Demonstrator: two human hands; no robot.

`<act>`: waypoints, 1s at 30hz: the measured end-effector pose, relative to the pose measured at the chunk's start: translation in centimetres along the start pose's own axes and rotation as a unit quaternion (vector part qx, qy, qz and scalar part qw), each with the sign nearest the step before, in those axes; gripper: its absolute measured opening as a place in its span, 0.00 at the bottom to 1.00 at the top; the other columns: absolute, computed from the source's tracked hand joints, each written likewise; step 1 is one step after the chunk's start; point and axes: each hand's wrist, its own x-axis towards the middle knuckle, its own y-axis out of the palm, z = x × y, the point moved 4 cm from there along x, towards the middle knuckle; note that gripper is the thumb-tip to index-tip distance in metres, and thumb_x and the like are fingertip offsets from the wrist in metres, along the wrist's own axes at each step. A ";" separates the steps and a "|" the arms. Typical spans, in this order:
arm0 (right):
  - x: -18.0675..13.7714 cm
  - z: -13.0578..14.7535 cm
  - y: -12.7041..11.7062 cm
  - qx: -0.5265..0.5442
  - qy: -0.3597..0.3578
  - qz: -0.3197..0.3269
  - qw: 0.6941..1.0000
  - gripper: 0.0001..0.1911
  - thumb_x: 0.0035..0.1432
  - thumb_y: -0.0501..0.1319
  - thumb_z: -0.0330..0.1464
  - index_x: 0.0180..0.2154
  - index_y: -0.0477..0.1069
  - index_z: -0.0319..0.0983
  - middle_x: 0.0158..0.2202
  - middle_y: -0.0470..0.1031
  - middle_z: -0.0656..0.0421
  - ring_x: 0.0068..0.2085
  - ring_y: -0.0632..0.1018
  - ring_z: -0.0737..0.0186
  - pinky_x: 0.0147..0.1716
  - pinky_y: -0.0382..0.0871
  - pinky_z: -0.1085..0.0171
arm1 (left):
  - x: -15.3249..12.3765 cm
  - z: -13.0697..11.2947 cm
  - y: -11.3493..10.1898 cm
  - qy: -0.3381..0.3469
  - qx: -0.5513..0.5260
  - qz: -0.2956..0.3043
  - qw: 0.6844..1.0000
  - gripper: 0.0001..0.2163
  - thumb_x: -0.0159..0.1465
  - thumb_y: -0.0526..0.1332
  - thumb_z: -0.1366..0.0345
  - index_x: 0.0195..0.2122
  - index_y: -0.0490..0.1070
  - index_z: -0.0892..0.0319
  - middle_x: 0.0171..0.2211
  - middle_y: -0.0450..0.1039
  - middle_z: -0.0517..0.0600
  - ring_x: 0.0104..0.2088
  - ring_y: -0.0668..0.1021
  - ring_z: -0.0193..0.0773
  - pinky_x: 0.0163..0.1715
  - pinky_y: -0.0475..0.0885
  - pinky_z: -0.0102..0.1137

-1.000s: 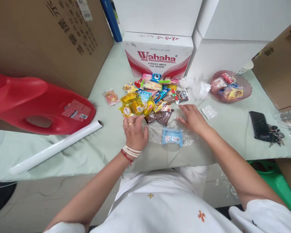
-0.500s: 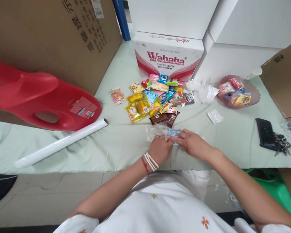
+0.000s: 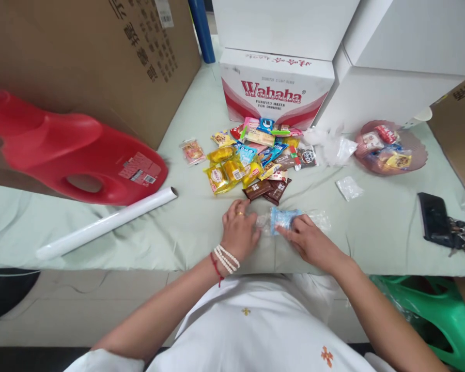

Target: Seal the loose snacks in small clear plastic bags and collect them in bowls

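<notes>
The clear bag [image 3: 318,219] lies flat on the green-covered bench [image 3: 186,227], just at the near edge, at about 6 o'clock from the snack pile [image 3: 256,160]. Inside the bag sits one pale blue packet [image 3: 281,217], towards its left half; the rest of the bag looks empty.

The left hand [image 3: 238,230] rests knuckles up at the bag's 9 o'clock end, its fingers bent and pressed close together over the plastic. Whether they grip the bag or only hold it down I cannot tell. The right hand [image 3: 312,240] comes in from 5 o'clock, thumb and forefinger pinching the bag's near edge right beside the blue packet.

At 12 o'clock from the bag, two brown wrapped bars [image 3: 267,189] mark the near end of the loose pile of yellow, blue and red wrapped snacks. Behind the pile stands a closed Wahaha carton [image 3: 277,93].

At 2 o'clock a pink see-through dish [image 3: 420,147] holds a few wrapped snacks, with crumpled clear plastic [image 3: 331,147] just to its left. A small clear packet [image 3: 349,187] lies alone between dish and bag.

At 3 o'clock, well apart, lie a black phone [image 3: 434,219] and keys [image 3: 463,237]. At 9 o'clock lies a white roll [image 3: 108,222], with a red plastic piece [image 3: 62,155] beyond it.
</notes>
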 end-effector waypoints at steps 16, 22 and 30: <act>-3.2 -2.3 -0.7 0.101 0.149 -0.218 0.959 0.14 0.72 0.55 0.33 0.55 0.73 0.44 0.46 0.76 0.51 0.50 0.75 0.52 0.53 0.72 0.49 | 2.8 -8.0 5.0 0.066 0.003 0.149 0.987 0.13 0.72 0.52 0.63 0.39 0.77 0.56 0.39 0.77 0.55 0.39 0.78 0.45 0.38 0.70 0.37; -3.6 -5.5 -0.2 -0.037 0.323 -0.258 0.910 0.21 0.63 0.63 0.40 0.54 0.73 0.37 0.56 0.66 0.41 0.60 0.65 0.35 0.58 0.62 0.34 | 3.2 -6.9 4.1 0.024 0.048 0.018 0.998 0.28 0.62 0.68 0.53 0.60 0.68 0.60 0.57 0.68 0.65 0.59 0.68 0.63 0.55 0.65 0.53; 1.8 1.7 -0.1 0.075 0.172 -0.145 0.972 0.18 0.64 0.53 0.24 0.52 0.72 0.39 0.49 0.72 0.50 0.48 0.74 0.54 0.48 0.74 0.58 | 4.1 -3.8 5.8 -0.023 -0.046 0.061 0.997 0.10 0.60 0.62 0.67 0.43 0.68 0.58 0.41 0.74 0.57 0.39 0.79 0.49 0.37 0.73 0.38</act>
